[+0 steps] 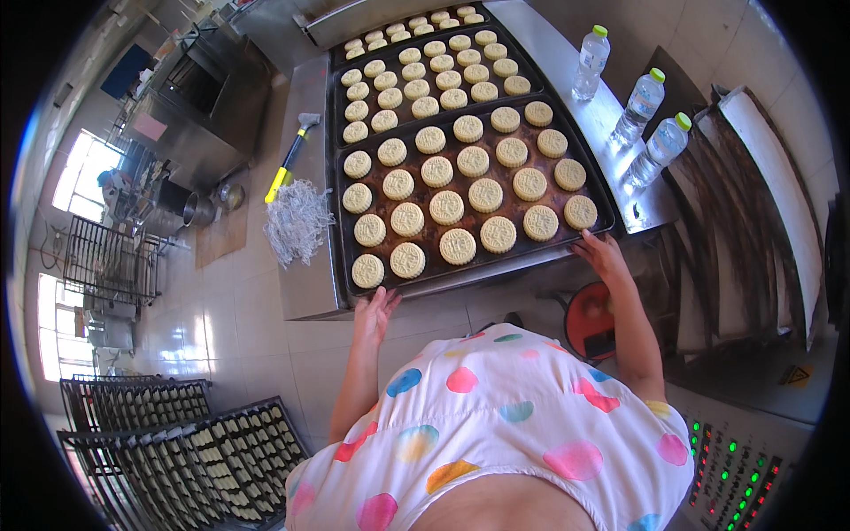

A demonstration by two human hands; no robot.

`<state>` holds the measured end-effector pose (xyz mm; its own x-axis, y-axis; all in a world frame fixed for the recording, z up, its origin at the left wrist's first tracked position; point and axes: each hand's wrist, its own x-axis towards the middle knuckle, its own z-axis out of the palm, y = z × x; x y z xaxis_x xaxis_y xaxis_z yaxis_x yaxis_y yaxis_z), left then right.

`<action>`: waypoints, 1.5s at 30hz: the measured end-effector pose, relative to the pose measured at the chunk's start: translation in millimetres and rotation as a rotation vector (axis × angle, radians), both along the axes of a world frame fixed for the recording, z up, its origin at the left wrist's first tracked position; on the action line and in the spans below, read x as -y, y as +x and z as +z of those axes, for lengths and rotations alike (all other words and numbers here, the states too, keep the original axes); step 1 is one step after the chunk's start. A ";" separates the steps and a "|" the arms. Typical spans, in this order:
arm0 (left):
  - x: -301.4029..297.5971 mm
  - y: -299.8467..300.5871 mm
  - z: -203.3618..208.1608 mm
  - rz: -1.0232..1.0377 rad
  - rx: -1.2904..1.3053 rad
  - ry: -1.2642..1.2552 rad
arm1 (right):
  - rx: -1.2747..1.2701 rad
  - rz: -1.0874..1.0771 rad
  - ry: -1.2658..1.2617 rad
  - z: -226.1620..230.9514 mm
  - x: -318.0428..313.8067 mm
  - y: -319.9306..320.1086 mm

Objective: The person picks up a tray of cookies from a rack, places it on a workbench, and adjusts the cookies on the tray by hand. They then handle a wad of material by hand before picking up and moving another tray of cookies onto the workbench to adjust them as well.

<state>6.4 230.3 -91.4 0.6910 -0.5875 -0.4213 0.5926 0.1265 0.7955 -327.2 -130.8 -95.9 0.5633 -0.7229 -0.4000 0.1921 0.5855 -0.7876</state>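
- Left hand (376, 310), grip unclear, touched the biscuit tray (508, 190) at its near edge, left.
- Right hand (602, 255), grip also unclear, touched its near right corner.

Loose white top (531, 422) as I view it remotely, large watercolour-like spots (574, 461) in pink, red, teal, blue, yellow and orange, a seam (482, 419) I can make out running across it, rounded neckline (496, 476), bare forearms (356, 380), left hand (377, 309) and right hand (604, 257) both bare.
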 end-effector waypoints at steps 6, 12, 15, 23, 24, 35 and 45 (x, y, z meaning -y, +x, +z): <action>1.5 -7.0 -5.3 0.038 0.083 0.039 | -0.056 -0.030 -0.044 0.2 -6.0 3.8; 8.3 -14.8 2.1 0.066 0.125 0.098 | -0.088 -0.064 -0.101 -8.2 -5.4 6.4; 12.4 -17.5 5.3 0.099 0.151 0.132 | -0.091 -0.060 -0.114 -7.8 -7.7 10.6; 16.8 -17.9 3.1 0.103 0.191 0.225 | -0.140 -0.013 -0.150 -9.2 -3.1 11.9; 17.7 -16.9 2.1 0.107 0.194 0.230 | -0.155 -0.007 -0.150 -9.1 -2.3 13.0; 24.0 -22.4 -15.7 0.285 0.190 0.283 | -0.081 0.540 -0.086 -8.7 -60.2 51.0; -18.9 -72.5 -31.7 0.134 0.106 0.212 | -0.190 0.871 -0.090 -15.4 -109.8 112.2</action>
<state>-66.1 249.2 -123.0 0.8030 -0.3948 -0.4464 0.4941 0.0223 0.8691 -215.0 -21.0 -111.3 0.8570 -0.1031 -0.5049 -0.4300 0.3968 -0.8110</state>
